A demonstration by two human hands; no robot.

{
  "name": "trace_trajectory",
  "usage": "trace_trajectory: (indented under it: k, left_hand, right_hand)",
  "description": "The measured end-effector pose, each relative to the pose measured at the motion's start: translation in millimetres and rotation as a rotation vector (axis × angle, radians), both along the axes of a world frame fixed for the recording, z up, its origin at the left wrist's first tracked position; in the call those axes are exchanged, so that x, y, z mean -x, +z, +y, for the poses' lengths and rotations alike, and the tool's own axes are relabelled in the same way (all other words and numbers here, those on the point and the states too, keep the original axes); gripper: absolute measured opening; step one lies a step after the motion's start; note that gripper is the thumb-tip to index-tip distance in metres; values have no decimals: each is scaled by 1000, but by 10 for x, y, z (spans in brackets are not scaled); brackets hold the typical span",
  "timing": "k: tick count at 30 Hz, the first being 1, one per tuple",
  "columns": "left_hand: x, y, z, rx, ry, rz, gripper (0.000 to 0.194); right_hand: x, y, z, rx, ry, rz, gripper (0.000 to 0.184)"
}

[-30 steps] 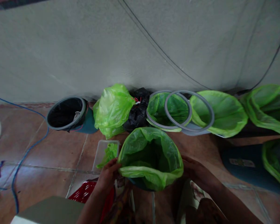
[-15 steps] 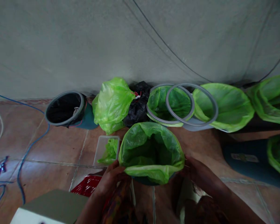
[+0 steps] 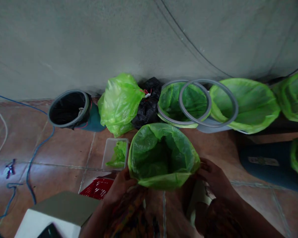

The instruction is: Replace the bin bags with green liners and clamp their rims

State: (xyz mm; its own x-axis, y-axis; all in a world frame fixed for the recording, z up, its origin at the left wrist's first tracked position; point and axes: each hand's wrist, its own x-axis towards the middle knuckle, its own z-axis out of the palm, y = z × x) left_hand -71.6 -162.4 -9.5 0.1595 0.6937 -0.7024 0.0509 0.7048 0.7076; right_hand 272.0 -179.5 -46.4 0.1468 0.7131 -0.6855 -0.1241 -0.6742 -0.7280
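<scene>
A small bin lined with a green plastic bag stands on the tiled floor right in front of me. My left hand grips the folded-over bag edge at the bin's near left rim, fingers closed on the plastic. My right hand holds the bag edge at the near right rim, fingers curled on it. The bag's mouth is open and folded over the rim all round.
Along the wall stand a dark bin with a grey ring, a tied green bag, a black bag, and green-lined bins with loose grey rings. A clear box of green bags, a red basket, a box and cables lie left.
The view has tilted so everything sits higher and slightly right. Both hands stayed on the bag edge, sliding a little along the rim.
</scene>
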Motion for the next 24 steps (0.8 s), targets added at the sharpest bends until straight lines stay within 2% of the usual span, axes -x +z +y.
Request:
trace_trajectory:
  k: [3,5,7,8,10,12,13,15,17,22,24]
  left_hand:
    - [9,-19,-25,2,3,49,32]
    - [-6,-3,-36,22,33,31,32]
    - [-29,20,-45,40,52,-25,33]
    - [-40,28,-49,44,62,-54,34]
    - [-61,33,-62,46,85,-106,35]
    - [-79,31,-83,49,124,-143,36]
    - [-85,34,-96,54,148,-161,37]
    - [-92,53,-123,69,184,-199,38]
    - [-89,87,-146,80,205,-233,38]
    - [-58,111,-179,60,251,-383,41]
    - [-47,73,-191,58,292,-404,44]
  right_hand:
    - [-69,18,-12,-1,78,-196,49]
    - [-111,163,-11,-38,117,-481,49]
    - [-103,379,5,-194,176,-767,46]
    - [-69,485,18,-302,269,-826,42]
    - [61,640,55,-535,623,-756,44]
    - [239,684,105,-700,979,-692,53]
    - [326,673,134,-748,1104,-718,49]
    - [462,629,199,-824,1255,-821,26]
    - [532,616,259,-917,1253,-915,13]
    - [496,695,229,-1286,841,-1031,11]
    - [447,637,107,-1357,869,-1024,9]
